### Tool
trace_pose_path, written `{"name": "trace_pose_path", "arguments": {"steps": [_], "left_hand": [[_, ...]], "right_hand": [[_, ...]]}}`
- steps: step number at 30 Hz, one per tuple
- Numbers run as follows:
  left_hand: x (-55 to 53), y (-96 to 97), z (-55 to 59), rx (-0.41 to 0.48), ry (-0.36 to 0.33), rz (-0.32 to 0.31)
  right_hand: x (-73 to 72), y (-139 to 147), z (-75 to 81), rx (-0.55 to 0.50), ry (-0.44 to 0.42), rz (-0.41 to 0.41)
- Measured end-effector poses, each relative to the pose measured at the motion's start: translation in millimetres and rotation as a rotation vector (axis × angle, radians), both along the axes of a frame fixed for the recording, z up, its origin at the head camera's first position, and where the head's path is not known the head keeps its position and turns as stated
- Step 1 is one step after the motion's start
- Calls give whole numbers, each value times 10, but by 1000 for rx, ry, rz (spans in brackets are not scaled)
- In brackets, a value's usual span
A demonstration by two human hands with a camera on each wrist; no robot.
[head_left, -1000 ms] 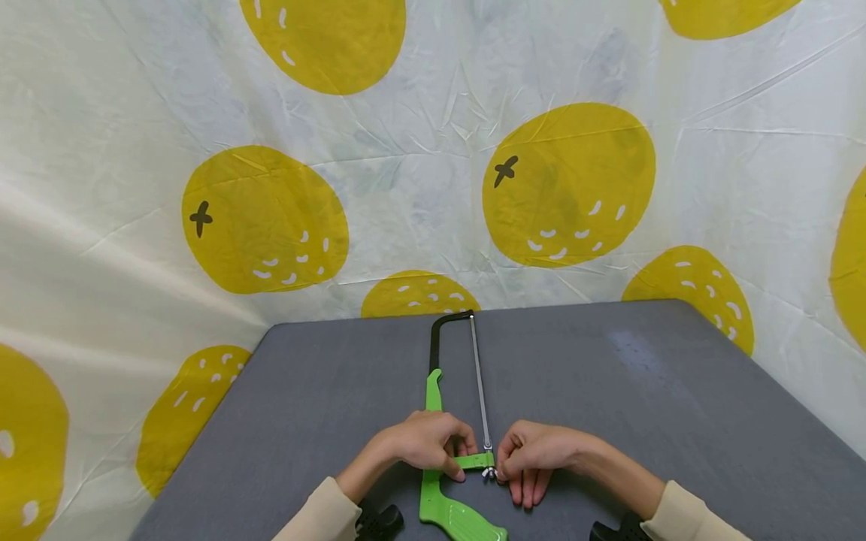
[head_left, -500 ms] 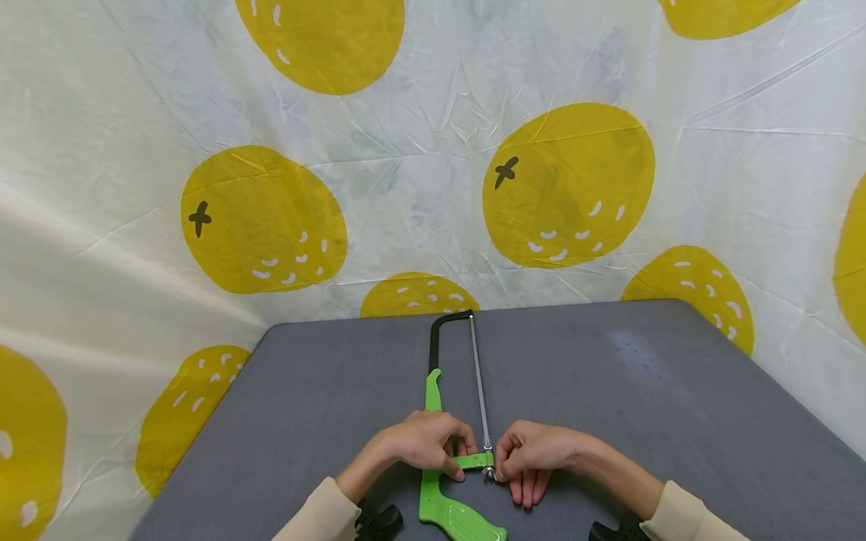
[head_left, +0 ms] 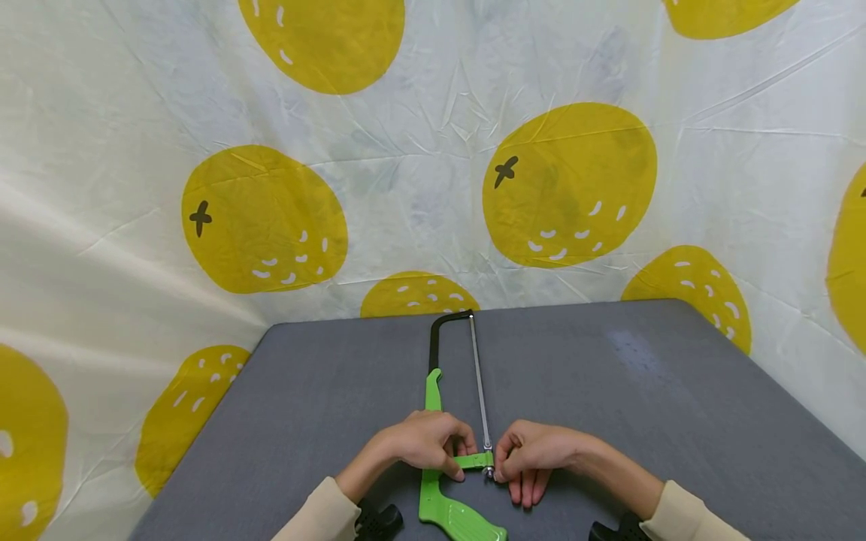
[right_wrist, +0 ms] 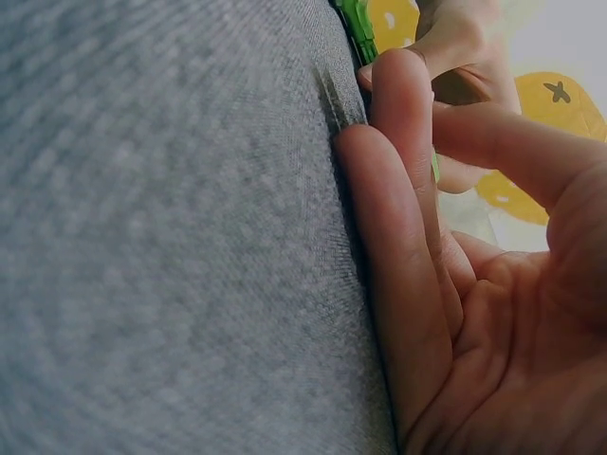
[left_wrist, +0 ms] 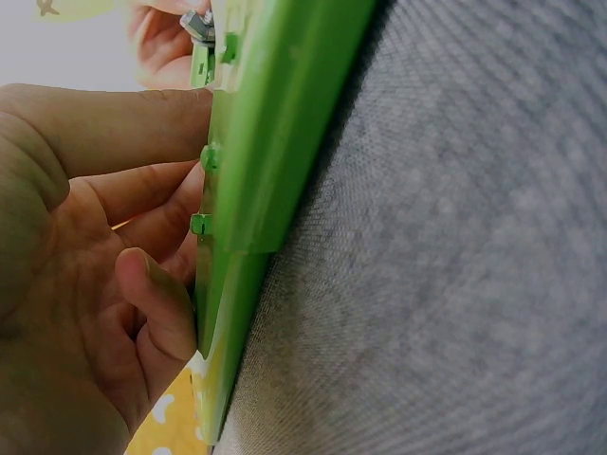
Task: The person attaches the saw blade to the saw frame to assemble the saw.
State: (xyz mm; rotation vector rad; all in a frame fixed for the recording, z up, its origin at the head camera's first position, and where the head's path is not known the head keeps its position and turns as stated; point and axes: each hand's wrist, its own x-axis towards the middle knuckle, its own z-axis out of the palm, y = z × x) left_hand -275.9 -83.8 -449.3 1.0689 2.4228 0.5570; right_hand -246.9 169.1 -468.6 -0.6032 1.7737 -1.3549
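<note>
A hacksaw [head_left: 430, 488] with a green handle and black front frame lies flat on the grey table, its handle toward me. My left hand [head_left: 426, 439] holds the green crosspiece at the near end, thumb on the near side and fingers on the far side. At the tip of that crosspiece, below the blade [head_left: 479, 383], sits a silvery wing nut [head_left: 488, 473]. Thumb and index finger of my right hand [head_left: 537, 454] pinch it from the right, the other fingers resting on the table. The left wrist view shows the wing nut [left_wrist: 197, 26] beyond the green frame [left_wrist: 294, 114].
The grey cloth-covered table [head_left: 575, 376] stretches out on both sides of the saw. Behind and to the left hangs a pale curtain [head_left: 419, 210] printed with yellow fruit. Black wrist straps [head_left: 379, 522] show at the bottom edge.
The wing nut has turned a little between the right fingertips, its wings now showing at a different angle. Both hands and the hacksaw stay in place.
</note>
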Motion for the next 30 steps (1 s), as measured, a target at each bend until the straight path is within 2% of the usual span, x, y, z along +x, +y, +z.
{"name": "trace_pose_path", "arguments": {"steps": [15,30], "left_hand": [[-5,8,-12,6,-3,-5],[-10,10,2,4,-9,-5]], "right_hand": [[34,-38,35,56,5,-96],[20,-31,54,31,-14,-77]]}}
